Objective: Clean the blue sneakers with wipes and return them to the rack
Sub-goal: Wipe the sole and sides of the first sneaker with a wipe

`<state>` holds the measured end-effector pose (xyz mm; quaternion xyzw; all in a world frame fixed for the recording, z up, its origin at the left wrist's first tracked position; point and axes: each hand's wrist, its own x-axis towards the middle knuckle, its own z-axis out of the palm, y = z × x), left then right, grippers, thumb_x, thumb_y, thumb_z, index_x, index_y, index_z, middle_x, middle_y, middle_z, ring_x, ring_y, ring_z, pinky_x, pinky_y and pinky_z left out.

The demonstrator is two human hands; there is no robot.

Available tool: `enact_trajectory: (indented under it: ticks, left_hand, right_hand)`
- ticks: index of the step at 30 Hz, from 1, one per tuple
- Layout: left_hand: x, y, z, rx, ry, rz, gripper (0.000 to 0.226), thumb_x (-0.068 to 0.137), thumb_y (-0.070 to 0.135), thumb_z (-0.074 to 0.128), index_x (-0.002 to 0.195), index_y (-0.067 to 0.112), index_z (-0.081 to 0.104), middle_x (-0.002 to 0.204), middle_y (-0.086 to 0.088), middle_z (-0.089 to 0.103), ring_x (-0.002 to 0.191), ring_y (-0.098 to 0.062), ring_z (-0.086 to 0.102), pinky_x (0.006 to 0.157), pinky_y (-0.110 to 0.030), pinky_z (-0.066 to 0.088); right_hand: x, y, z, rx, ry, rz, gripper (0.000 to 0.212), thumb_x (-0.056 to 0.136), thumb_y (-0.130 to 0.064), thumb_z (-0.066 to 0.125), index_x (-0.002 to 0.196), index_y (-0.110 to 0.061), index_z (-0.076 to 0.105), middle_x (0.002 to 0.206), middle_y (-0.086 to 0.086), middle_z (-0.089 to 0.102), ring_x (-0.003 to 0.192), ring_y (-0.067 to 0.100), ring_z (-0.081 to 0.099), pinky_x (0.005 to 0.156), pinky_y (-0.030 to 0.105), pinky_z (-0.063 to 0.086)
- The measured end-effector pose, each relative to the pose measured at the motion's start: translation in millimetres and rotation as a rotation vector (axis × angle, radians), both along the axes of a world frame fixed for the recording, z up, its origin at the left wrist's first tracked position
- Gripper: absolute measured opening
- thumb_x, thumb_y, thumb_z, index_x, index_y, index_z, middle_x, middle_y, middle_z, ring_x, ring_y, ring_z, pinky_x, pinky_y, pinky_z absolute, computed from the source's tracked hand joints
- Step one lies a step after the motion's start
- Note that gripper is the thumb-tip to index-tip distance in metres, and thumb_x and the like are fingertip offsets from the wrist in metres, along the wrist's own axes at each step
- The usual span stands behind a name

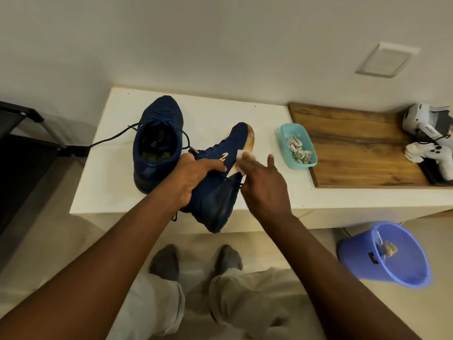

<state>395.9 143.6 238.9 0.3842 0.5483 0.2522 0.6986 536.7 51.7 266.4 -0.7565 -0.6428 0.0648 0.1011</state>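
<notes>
Left hand (193,177) fingers clamped round held sneaker (215,202), tipped on its side. Right hand (263,185) fingers straight and spread, pressing wipe (241,157) to its sole edge. Past left fingertips, second sneaker (157,143) on counter (110,173). Past right fingertips, teal tub (282,138).

Both bare forearms reach forward, left hand (193,177) curled round the tilted sneaker (215,192), right hand (263,185) flat, fingers (250,165) straight, thumb splayed, pressing a wipe (241,154) against the sole

One navy sneaker (157,143) stands upright on the counter (110,182), far left. The second sneaker (215,195) tilts right of it, a white wipe (241,154) against its tan sole.
</notes>
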Motion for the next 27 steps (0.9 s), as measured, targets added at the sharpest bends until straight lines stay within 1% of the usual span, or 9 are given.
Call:
enact_trajectory:
  ticks: [3, 6, 8, 10, 13, 16, 19, 24, 27]
  left_hand:
    - [-8.2, 1.0, 2.4, -0.004, 0.025, -0.066, 0.061, 0.064, 0.01, 0.09, 0.116, 0.008, 0.059, 0.102, -0.014, 0.075, 0.091, -0.033, 0.074, 0.081, -0.05, 0.062]
    - [-15.0, 4.0, 6.1, 0.004, 0.047, -0.158, 0.066, 0.062, 0.011, 0.095, 0.115, 0.009, 0.057, 0.105, -0.011, 0.073, 0.093, -0.03, 0.073, 0.082, -0.046, 0.062]
    - [-18.1, 6.8, 9.2, 0.057, 0.111, -0.256, 0.063, 0.061, 0.021, 0.097, 0.112, 0.011, 0.061, 0.102, -0.008, 0.075, 0.092, -0.027, 0.073, 0.084, -0.044, 0.062]
    - [-20.4, 8.4, 12.1, 0.167, 0.244, -0.332, 0.064, 0.059, 0.039, 0.097, 0.109, 0.017, 0.063, 0.102, -0.003, 0.073, 0.092, -0.022, 0.072, 0.084, -0.041, 0.061]
    - [-17.4, 4.9, 13.2, 0.344, 0.448, -0.358, 0.077, 0.057, 0.057, 0.092, 0.114, 0.017, 0.061, 0.104, -0.001, 0.069, 0.091, -0.018, 0.067, 0.083, -0.04, 0.059]
    - [-13.1, -1.1, 13.4, 0.457, 0.521, -0.316, 0.08, 0.062, 0.057, 0.09, 0.118, 0.015, 0.054, 0.101, 0.005, 0.061, 0.084, -0.011, 0.059, 0.066, -0.025, 0.047]
    - [-10.5, -7.6, 7.3, 0.471, 0.47, -0.201, 0.092, 0.064, 0.05, 0.092, 0.133, 0.011, 0.045, 0.112, 0.005, 0.052, 0.097, -0.014, 0.055, 0.075, -0.026, 0.042]
    - [-7.9, -13.0, 1.7, 0.307, 0.239, -0.088, 0.093, 0.065, 0.029, 0.095, 0.138, 0.016, 0.038, 0.12, 0.002, 0.058, 0.103, -0.017, 0.061, 0.084, -0.033, 0.052]
    - [-16.6, -4.2, -0.3, 0.199, 0.197, -0.142, 0.1, 0.058, 0.025, 0.096, 0.141, 0.018, 0.041, 0.127, -0.003, 0.062, 0.108, -0.024, 0.064, 0.096, -0.048, 0.055]
  right_hand:
    - [-8.0, -12.3, -0.8, -0.008, 0.137, 0.037, 0.041, 0.093, -0.015, 0.045, 0.128, -0.022, 0.066, 0.134, 0.001, 0.063, 0.126, 0.029, 0.054, 0.114, 0.037, 0.033]
    - [1.4, -9.5, 17.6, 0.109, 0.733, -0.221, 0.034, 0.09, -0.004, 0.055, 0.106, -0.025, 0.077, 0.107, -0.008, 0.075, 0.102, 0.009, 0.067, 0.088, 0.014, 0.048]
    - [16.3, -2.0, 28.0, 0.266, 1.015, -0.412, 0.028, 0.093, -0.006, 0.059, 0.098, -0.028, 0.077, 0.093, -0.016, 0.076, 0.092, 0.0, 0.068, 0.083, 0.018, 0.055]
    - [30.7, 11.0, 25.7, 0.386, 0.97, -0.481, 0.021, 0.096, -0.014, 0.062, 0.104, -0.027, 0.076, 0.099, -0.015, 0.074, 0.098, 0.003, 0.066, 0.09, 0.025, 0.056]
    - [33.0, 24.4, 10.3, 0.384, 0.58, -0.308, 0.031, 0.099, -0.012, 0.052, 0.122, -0.022, 0.07, 0.118, -0.007, 0.071, 0.105, 0.005, 0.062, 0.092, 0.018, 0.049]
    - [22.4, 34.9, -9.9, 0.203, 0.29, -0.109, 0.04, 0.096, -0.011, 0.05, 0.132, -0.022, 0.062, 0.135, 0.0, 0.063, 0.118, 0.023, 0.061, 0.107, 0.037, 0.045]
    - [8.9, 31.1, -16.7, 0.081, 0.155, -0.09, 0.047, 0.091, -0.016, 0.045, 0.137, -0.022, 0.057, 0.142, 0.003, 0.056, 0.122, 0.033, 0.057, 0.116, 0.042, 0.032]
    - [-16.3, -4.6, -9.1, 0.07, 0.183, 0.011, 0.048, 0.089, -0.01, 0.046, 0.131, -0.025, 0.062, 0.132, 0.002, 0.064, 0.113, 0.028, 0.063, 0.103, 0.038, 0.046]
    - [-25.7, -12.8, 2.1, 0.117, 0.536, -0.059, 0.036, 0.093, -0.006, 0.052, 0.116, -0.025, 0.074, 0.113, -0.005, 0.074, 0.103, 0.008, 0.067, 0.093, 0.027, 0.053]
